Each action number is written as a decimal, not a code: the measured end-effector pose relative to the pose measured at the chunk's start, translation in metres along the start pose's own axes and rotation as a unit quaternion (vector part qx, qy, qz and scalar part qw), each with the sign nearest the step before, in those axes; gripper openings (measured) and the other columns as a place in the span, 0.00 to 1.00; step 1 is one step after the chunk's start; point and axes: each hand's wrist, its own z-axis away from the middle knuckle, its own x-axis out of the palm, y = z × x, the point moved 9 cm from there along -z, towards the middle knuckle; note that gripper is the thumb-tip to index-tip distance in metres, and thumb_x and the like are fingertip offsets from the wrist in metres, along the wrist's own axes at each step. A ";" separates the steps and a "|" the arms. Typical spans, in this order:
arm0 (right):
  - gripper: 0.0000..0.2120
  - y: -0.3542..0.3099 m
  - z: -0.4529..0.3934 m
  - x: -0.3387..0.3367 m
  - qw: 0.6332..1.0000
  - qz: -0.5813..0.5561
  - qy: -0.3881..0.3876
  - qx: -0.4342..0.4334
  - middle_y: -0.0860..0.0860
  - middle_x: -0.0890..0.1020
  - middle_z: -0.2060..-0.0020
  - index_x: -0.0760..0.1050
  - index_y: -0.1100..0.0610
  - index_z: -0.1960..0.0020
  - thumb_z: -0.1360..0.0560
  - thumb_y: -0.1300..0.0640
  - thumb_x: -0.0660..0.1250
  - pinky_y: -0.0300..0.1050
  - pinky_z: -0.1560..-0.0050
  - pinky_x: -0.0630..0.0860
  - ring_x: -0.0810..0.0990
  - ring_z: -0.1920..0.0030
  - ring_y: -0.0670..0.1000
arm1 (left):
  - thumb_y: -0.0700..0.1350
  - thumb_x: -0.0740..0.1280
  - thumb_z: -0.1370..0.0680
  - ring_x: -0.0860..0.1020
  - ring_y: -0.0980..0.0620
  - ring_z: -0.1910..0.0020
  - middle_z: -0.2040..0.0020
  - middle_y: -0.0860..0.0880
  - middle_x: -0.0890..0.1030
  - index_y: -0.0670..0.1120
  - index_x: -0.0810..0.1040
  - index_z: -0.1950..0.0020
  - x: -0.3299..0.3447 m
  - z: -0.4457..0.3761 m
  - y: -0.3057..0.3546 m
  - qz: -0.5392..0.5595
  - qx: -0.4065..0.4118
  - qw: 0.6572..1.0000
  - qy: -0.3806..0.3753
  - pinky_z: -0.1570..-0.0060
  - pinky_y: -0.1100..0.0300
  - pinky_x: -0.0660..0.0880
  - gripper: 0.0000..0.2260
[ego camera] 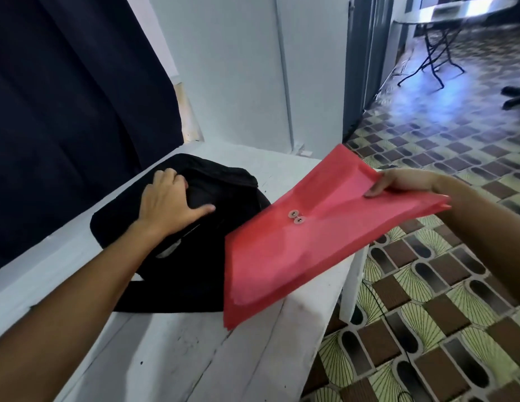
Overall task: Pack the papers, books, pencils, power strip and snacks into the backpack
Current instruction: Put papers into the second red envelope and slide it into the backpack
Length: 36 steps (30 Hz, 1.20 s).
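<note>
Red folder [316, 236], frame centre, pinched at its far edge by right hand [398, 182], long axis toward lower left. Backpack [194, 256] just left; left hand [168, 204] spread, pressing it.

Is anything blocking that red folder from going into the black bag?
No object lies between them. The red folder, held by the right hand, hovers beside the backpack. The left hand rests on the backpack's top, at its opening.

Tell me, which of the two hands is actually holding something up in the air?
The right hand: it pinches the red envelope folder by its far edge, lifted above the bench. The left hand just rests on the black backpack.
</note>
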 end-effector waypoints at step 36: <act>0.15 -0.054 -0.030 0.019 0.992 0.057 0.110 -0.023 0.63 0.83 0.58 0.76 0.68 0.43 0.29 0.68 0.66 0.45 0.71 0.80 0.82 0.69 0.59 | 0.64 0.66 0.27 0.63 0.43 0.28 0.30 0.44 0.71 0.45 0.69 0.26 0.017 0.025 0.007 0.018 0.006 1.000 0.001 0.36 0.42 0.67 0.35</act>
